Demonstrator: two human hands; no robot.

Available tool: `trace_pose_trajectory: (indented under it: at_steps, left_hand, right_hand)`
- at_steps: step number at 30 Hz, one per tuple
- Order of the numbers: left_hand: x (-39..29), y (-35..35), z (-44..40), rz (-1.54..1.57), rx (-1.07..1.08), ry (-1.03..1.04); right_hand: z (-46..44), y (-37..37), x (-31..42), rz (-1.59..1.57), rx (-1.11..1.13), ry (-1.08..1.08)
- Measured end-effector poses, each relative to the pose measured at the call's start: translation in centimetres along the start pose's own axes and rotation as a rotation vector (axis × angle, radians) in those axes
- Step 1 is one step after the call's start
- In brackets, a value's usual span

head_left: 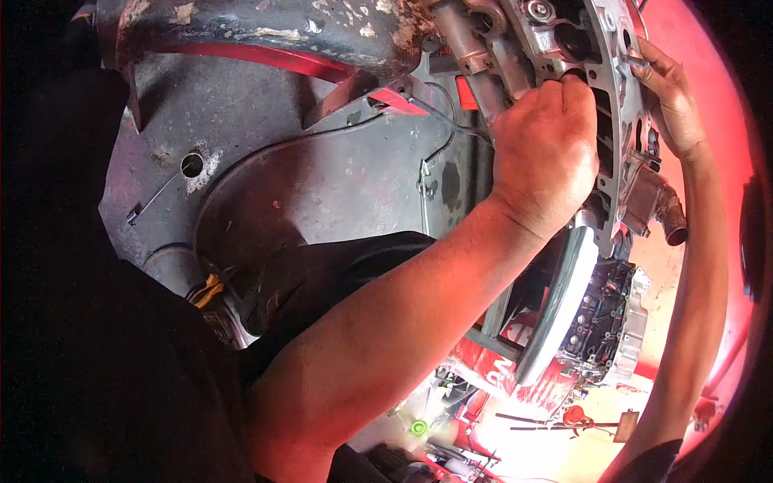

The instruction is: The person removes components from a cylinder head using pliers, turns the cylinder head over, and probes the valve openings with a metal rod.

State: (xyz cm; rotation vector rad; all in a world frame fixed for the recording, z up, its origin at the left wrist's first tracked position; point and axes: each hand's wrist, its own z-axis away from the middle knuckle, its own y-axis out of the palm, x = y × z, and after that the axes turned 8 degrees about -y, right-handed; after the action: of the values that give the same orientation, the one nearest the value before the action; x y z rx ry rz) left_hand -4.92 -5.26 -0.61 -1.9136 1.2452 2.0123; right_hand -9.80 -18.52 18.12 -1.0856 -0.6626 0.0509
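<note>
An engine block, with a flat grey machined face full of holes and openings, fills the upper right. My left hand is closed against its near side. Its fingertips reach into a recess and hide whatever they grip. On the block's far side is my right hand, fingers bent and pinched around a small grey stub at the edge, which I cannot identify. Below that hand a metal housing with a pipe outlet juts from the block. Brown metal tubes run beside my left hand.
A thick, paint-chipped dark beam crosses the top. A cable curves over the grey floor, which has a round hole. Yellow-handled pliers lie lower left. Another engine stands lower right, near a bright white bar.
</note>
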Motion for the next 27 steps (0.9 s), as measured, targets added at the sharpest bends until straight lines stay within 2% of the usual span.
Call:
trace_pose_trajectory:
  at_steps: [2,6,9,11,16,18,22,27]
  left_hand:
    - [0.2,0.3,-0.1,0.042,-0.029,-0.027]
    - [-0.2,0.7,-0.1,0.064,-0.143,-0.052]
    - [-0.1,0.4,-0.1,0.115,-0.033,-0.09]
    - [-0.1,0.3,-0.2,0.086,-0.065,-0.069]
    - [-0.2,0.3,-0.3,0.093,-0.076,-0.049]
    - [-0.9,0.6,-0.5,0.119,-0.168,-0.149]
    - [-1.6,0.9,-0.7,0.106,-0.197,-0.172]
    - [-2.4,0.9,-1.1,0.017,-0.175,-0.282]
  right_hand:
    - [-0.3,-0.9,0.0,0.026,0.085,0.066]
    - [-0.3,-1.4,-0.2,0.049,0.08,0.063]
    - [-0.2,-0.8,0.3,0.071,0.018,0.046]
    - [-0.3,-0.6,0.5,0.058,0.075,0.064]
    - [-0.1,-0.8,0.3,0.059,0.05,0.05]
    - [-0.2,-0.8,0.1,0.064,0.022,0.037]
    - [-0.3,-0.4,0.4,0.092,0.099,0.043]
    - [0.0,0.1,-0.1,0.094,-0.026,-0.015]
